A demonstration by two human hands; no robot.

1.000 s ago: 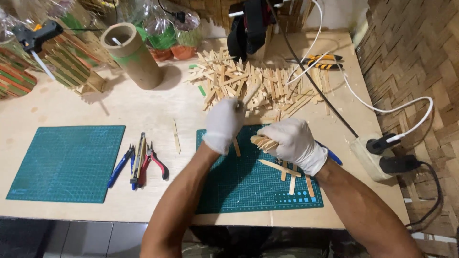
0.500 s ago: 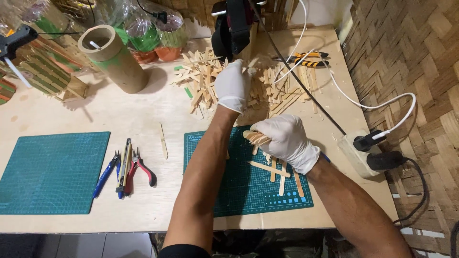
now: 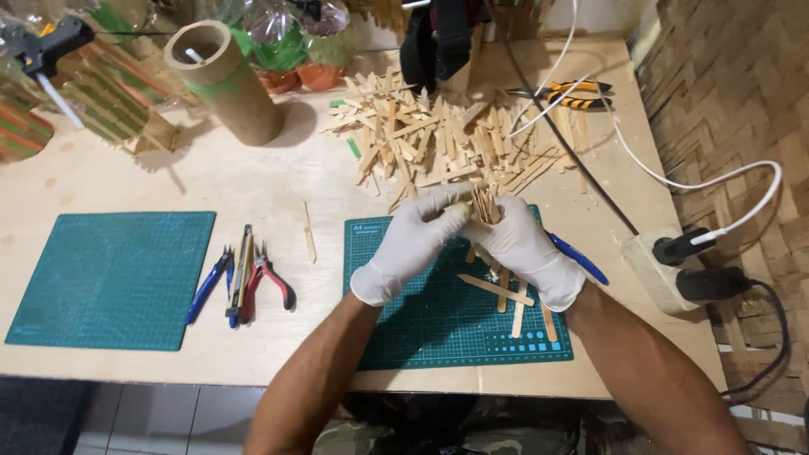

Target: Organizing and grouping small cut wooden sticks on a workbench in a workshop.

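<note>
Both hands wear white gloves and meet above a green cutting mat [image 3: 421, 329]. My right hand [image 3: 527, 248] grips an upright bundle of wooden sticks [image 3: 484, 202]. My left hand [image 3: 413, 244] pinches a single stick against that bundle from the left. A few loose sticks [image 3: 506, 295] lie on the mat under my hands. A big pile of wooden sticks [image 3: 430, 139] is spread on the table just beyond them.
A second green mat [image 3: 109, 278] lies at the left, with pliers and cutters [image 3: 244, 282] beside it and one stray stick [image 3: 308, 232]. A cardboard tube [image 3: 226, 80] stands at the back. A blue pen [image 3: 577, 259], a power strip [image 3: 661, 270] and cables are at the right.
My left hand came back from the stick pile to the bundle in my right hand, bringing a stick. The right hand tipped the bundle upright.
</note>
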